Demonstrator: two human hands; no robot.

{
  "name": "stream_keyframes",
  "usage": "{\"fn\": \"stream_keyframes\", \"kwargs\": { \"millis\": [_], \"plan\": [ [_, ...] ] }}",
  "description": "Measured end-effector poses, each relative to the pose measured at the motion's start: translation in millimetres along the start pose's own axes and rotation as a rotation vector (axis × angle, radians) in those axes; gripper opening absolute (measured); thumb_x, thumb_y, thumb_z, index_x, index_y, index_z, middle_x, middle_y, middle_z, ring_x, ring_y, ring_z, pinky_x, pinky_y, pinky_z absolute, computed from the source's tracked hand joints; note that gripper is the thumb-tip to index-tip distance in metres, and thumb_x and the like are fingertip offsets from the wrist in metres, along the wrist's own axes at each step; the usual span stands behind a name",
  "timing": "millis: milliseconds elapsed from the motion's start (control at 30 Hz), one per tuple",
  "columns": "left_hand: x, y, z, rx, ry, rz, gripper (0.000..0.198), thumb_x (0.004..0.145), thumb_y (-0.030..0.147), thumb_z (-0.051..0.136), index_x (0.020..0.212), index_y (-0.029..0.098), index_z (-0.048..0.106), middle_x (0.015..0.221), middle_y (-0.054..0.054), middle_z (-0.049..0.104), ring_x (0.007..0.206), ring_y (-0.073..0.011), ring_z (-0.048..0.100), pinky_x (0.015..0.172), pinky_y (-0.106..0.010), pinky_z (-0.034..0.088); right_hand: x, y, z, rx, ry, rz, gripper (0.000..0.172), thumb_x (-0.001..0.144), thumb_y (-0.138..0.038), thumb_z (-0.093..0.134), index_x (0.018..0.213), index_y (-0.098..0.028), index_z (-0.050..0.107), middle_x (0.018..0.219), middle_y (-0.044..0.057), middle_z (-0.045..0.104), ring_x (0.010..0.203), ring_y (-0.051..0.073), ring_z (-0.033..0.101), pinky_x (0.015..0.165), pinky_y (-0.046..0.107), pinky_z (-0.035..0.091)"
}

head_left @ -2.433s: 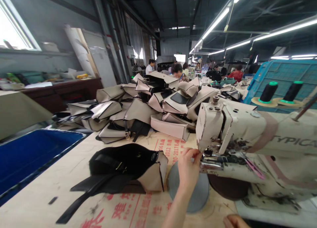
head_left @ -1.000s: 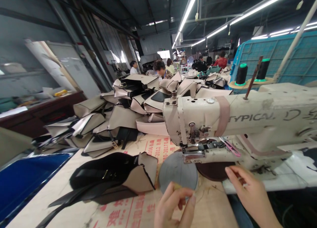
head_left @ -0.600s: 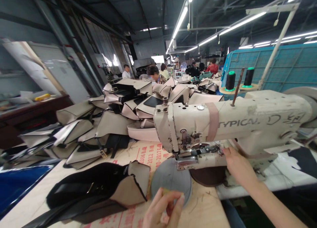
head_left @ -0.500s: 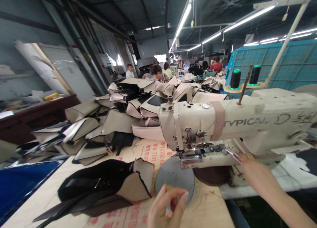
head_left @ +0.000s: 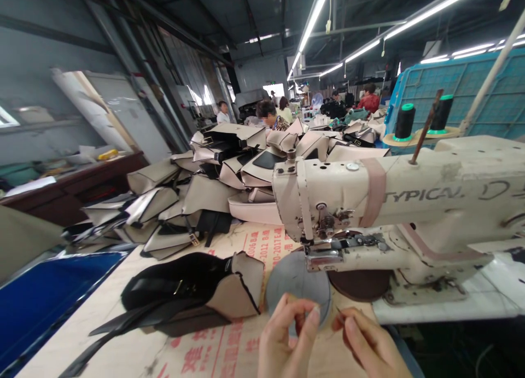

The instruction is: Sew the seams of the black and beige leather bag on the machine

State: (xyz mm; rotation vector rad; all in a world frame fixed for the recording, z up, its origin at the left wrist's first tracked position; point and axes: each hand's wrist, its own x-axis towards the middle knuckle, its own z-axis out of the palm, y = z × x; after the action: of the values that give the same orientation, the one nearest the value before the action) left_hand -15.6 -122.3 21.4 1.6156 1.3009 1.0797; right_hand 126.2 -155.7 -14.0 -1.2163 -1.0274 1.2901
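My left hand (head_left: 289,334) is in front of the sewing machine, thumb and forefinger pinched on something too small to make out. Close by on its right, my right hand (head_left: 369,342) has its fingers pinched too, with a thin dark tip by them that I cannot identify. Behind both hands lies a round grey disc (head_left: 287,282) on the table. The cream sewing machine (head_left: 328,186) stands above it, its narrow bed (head_left: 348,255) reaching over the disc. Left of my hands a black and beige handbag (head_left: 235,290) lies on its side, its strap trailing forward.
Beige and black handbags (head_left: 209,195) are heaped behind the table. A brown disc (head_left: 361,285) lies under the machine bed. Black thread spools (head_left: 404,123) stand behind the machine, near a blue crate (head_left: 463,88). Blue sheeting (head_left: 53,296) is at left. Several people work farther back.
My right hand has come away from the machine bed, where it held a slim metal tool, and moved left beside my left hand. The view has shifted slightly, so everything sits farther right.
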Motion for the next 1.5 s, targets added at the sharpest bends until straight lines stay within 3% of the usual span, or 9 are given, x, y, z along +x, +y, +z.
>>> {"fn": "stream_keyframes", "kwargs": {
  "millis": [100, 200, 367, 533, 633, 733, 967, 1200, 1500],
  "plan": [
    [-0.1, 2.3, -2.5, 0.035, -0.015, 0.029, 0.021, 0.082, 0.038, 0.055, 0.076, 0.018, 0.062, 0.066, -0.002, 0.052, 0.067, -0.0138, 0.047, 0.062, -0.020, 0.041, 10.2, -1.0, 2.3, 0.018, -0.197, 0.025, 0.046, 0.084, -0.060, 0.038, 0.078, -0.016, 0.050, 0.061, -0.003, 0.035, 0.057, 0.007, 0.033, 0.051, 0.015, 0.028],
    [1.1, 5.4, -4.7, 0.104, -0.018, 0.087, 0.018, 0.083, 0.034, 0.054, 0.076, 0.019, 0.062, 0.064, -0.001, 0.052, 0.064, -0.0131, 0.046, 0.061, -0.021, 0.040, 16.1, -2.5, 2.5, 0.015, -0.228, -0.010, 0.043, 0.085, -0.057, 0.038, 0.078, -0.015, 0.045, 0.061, -0.005, 0.029, 0.056, 0.007, 0.029, 0.050, 0.016, 0.024],
    [2.8, 7.5, -7.3, 0.198, -0.005, 0.156, 0.016, 0.083, 0.029, 0.053, 0.077, 0.018, 0.063, 0.065, -0.001, 0.051, 0.063, -0.0132, 0.048, 0.060, -0.021, 0.040, 18.9, -1.4, -1.7, -0.118, -0.091, -0.077, 0.042, 0.087, -0.052, 0.039, 0.068, -0.015, 0.042, 0.060, -0.004, 0.032, 0.057, 0.007, 0.032, 0.052, 0.017, 0.026],
    [5.5, 8.5, -8.9, 0.261, -0.008, 0.188, 0.015, 0.083, 0.025, 0.052, 0.074, 0.019, 0.063, 0.065, -0.001, 0.050, 0.060, -0.0117, 0.048, 0.056, -0.019, 0.039, 24.7, 0.7, -6.1, -0.140, -0.124, -0.156, 0.036, 0.081, -0.049, 0.051, 0.097, -0.017, 0.054, 0.081, 0.002, 0.050, 0.070, 0.011, 0.046, 0.060, 0.018, 0.036],
    [9.9, 8.5, -8.3, 0.293, -0.032, 0.177, 0.015, 0.083, 0.026, 0.053, 0.075, 0.019, 0.064, 0.065, 0.000, 0.049, 0.059, -0.0110, 0.048, 0.055, -0.019, 0.039, 30.7, -5.3, -1.1, -0.280, -0.065, -0.293, 0.024, 0.084, -0.041, 0.051, 0.082, -0.017, 0.057, 0.076, 0.000, 0.050, 0.069, 0.010, 0.047, 0.061, 0.018, 0.035],
    [14.1, 7.7, -6.4, 0.302, -0.042, 0.139, 0.015, 0.084, 0.025, 0.053, 0.077, 0.021, 0.065, 0.067, 0.000, 0.050, 0.059, -0.0108, 0.049, 0.054, -0.018, 0.038, 36.8, -11.5, 3.9, -0.361, -0.004, -0.347, 0.026, 0.087, -0.037, 0.047, 0.072, -0.017, 0.054, 0.070, -0.002, 0.047, 0.064, 0.008, 0.045, 0.059, 0.018, 0.033],
    [33.9, 1.8, -4.4, 0.439, -0.053, 0.160, 0.014, 0.085, 0.019, 0.050, 0.079, 0.021, 0.063, 0.069, 0.001, 0.049, 0.060, -0.0100, 0.047, 0.057, -0.020, 0.035, 62.5, -4.5, 4.7, -0.383, 0.068, -0.296, 0.030, 0.085, -0.043, 0.049, 0.072, -0.016, 0.054, 0.066, -0.003, 0.049, 0.061, 0.008, 0.044, 0.058, 0.018, 0.033],
    [83.8, -5.1, -6.9, 0.661, 0.017, 0.255, 0.012, 0.083, 0.018, 0.050, 0.083, 0.020, 0.062, 0.071, 0.001, 0.051, 0.058, -0.0106, 0.046, 0.053, -0.021, 0.031, 86.4, 6.0, -16.8, -0.439, 0.414, -0.229, 0.030, 0.081, -0.045, 0.054, 0.076, -0.016, 0.060, 0.068, -0.002, 0.058, 0.064, 0.011, 0.051, 0.058, 0.018, 0.037],
    [93.9, 0.6, 5.9, 0.860, 0.134, 0.348, 0.013, 0.083, 0.023, 0.048, 0.077, 0.019, 0.058, 0.077, 0.000, 0.057, 0.063, -0.0138, 0.052, 0.053, -0.024, 0.032, 92.0, 10.1, -11.5, -0.443, 0.398, -0.318, 0.023, 0.083, -0.038, 0.053, 0.078, -0.017, 0.060, 0.065, -0.003, 0.056, 0.057, 0.008, 0.048, 0.053, 0.016, 0.035]
  ]
}}
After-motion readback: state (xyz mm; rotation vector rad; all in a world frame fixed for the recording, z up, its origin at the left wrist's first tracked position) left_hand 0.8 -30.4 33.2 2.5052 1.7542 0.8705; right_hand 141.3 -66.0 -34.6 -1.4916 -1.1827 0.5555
